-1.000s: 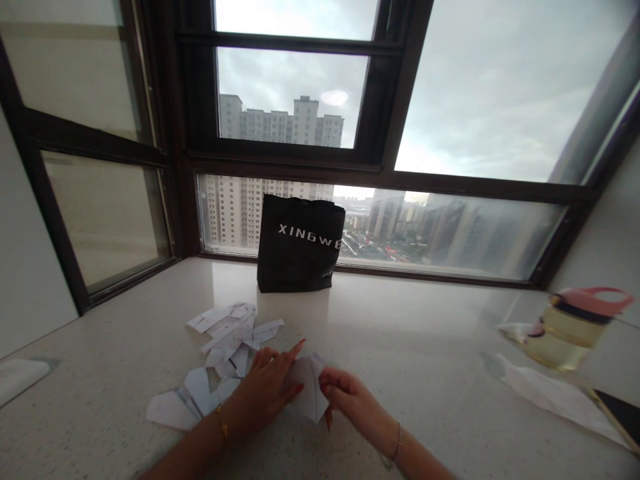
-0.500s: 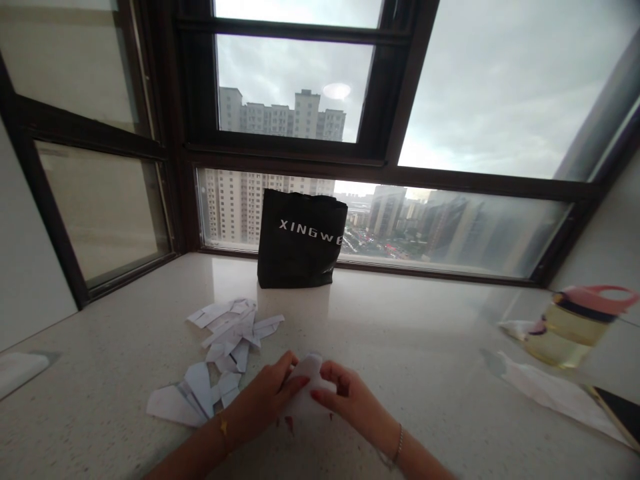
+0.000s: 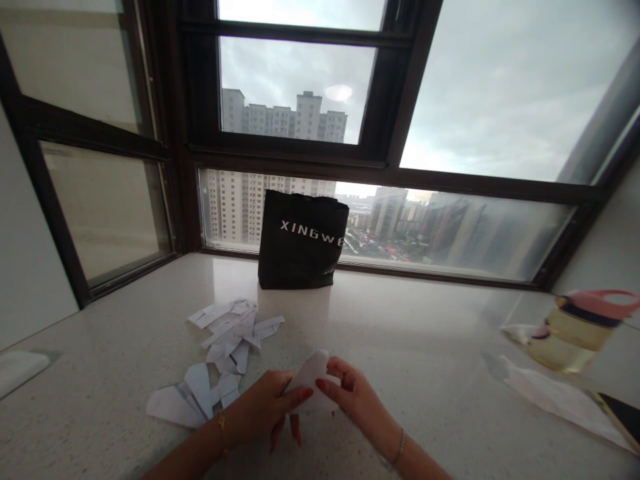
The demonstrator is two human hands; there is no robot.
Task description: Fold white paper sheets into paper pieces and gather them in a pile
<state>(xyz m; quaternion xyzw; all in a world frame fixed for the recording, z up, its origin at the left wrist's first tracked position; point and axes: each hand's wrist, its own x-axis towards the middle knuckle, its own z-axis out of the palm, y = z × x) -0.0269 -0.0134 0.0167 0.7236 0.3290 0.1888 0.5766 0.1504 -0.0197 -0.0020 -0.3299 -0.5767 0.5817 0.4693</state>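
Both of my hands hold a folded white paper (image 3: 313, 380) just above the pale speckled counter (image 3: 410, 347). My left hand (image 3: 265, 408) pinches its left side with thumb and forefinger, the other fingers hanging down. On the paper's right side, my right hand (image 3: 350, 395) grips it with curled fingers. The paper's pointed tip sticks up between them. To the left lies a heap of folded white paper pieces (image 3: 225, 353).
A black bag (image 3: 301, 241) with white lettering stands by the window at the back. At the right are a bottle with a pink lid (image 3: 575, 330), a white cloth (image 3: 555, 397) and a dark phone (image 3: 623, 413). A white object (image 3: 20, 369) lies far left.
The paper was pressed flat on the counter under my left hand. Both hands have since closed on it and lifted it, so its tip points up.
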